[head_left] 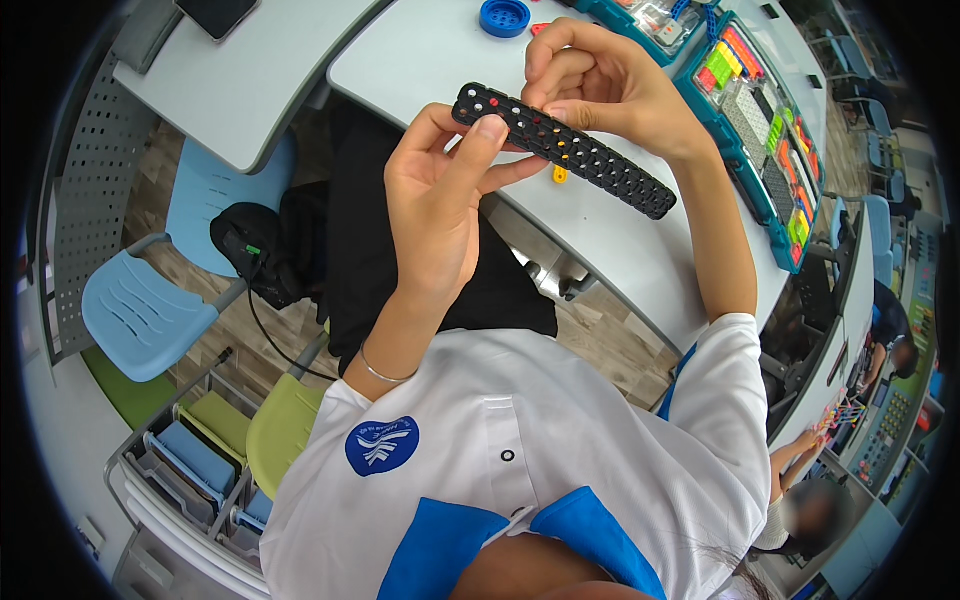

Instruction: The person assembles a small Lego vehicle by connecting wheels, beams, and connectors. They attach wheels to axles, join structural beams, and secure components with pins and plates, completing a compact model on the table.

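Note:
A long black building beam (pixel 610 172) with rows of holes is held up above the white table, slanting down to the right. My left hand (pixel 440 185) grips its left end, thumb on the face and fingers behind. My right hand (pixel 605 90) pinches at the beam's upper edge near the middle; whether a small part sits between thumb and forefinger is hidden. Several holes near the left end look white or red. Just below the beam a small yellow piece (pixel 560 174) shows; I cannot tell whether it is attached.
A blue wheel-shaped part (pixel 504 17) lies on the white table (pixel 390 65) beyond my hands. On the right stands a teal case (pixel 735 140) of colourful building parts. A phone (pixel 217 14) rests on the far left table. Blue chairs (pixel 150 310) and a black bag (pixel 255 250) are at left.

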The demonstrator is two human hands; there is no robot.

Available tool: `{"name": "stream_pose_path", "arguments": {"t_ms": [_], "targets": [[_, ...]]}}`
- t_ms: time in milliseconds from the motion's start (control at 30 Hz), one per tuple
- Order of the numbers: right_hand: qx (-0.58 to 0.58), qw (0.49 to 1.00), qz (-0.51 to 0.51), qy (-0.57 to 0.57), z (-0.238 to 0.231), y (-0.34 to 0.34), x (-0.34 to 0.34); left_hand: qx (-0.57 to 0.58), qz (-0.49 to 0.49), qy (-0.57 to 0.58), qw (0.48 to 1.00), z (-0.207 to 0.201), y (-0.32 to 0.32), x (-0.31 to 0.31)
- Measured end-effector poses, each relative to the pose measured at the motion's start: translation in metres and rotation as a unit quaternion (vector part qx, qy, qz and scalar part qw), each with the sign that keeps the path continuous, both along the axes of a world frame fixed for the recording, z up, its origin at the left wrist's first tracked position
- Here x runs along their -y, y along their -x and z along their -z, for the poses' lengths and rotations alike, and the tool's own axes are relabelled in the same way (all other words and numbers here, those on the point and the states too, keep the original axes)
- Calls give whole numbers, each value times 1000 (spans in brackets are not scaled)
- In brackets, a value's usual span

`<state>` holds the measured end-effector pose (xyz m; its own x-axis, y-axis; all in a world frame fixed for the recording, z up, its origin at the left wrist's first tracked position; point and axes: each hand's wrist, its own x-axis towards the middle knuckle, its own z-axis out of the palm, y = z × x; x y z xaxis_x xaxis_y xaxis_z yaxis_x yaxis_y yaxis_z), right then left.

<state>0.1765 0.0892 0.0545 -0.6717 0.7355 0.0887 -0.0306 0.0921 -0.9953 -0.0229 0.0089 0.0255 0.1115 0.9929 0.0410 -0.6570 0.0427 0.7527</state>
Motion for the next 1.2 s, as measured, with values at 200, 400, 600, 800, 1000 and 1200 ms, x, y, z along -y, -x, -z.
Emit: {"name": "stream_pose_path", "arguments": {"t_ms": [200,400,600,800,1000,1200], "targets": [[-11,999,36,-37,2,4,5,17,1,22,1000,1,3,-5],[-44,997,54,15,5,7,10,24,3,37,999,1,3,-8],[161,940,153,-260,-19,0,-13,32,-11,51,998,9,1,-8],[401,815,296,-294,-7,-39,-52,26,6,51,998,7,-4,-10],[482,736,247,-406,18,-34,-61,20,7,51,998,11,-6,-9],[558,694,191,-412,19,-24,-82,11,23,53,998,12,-12,-9]]}}
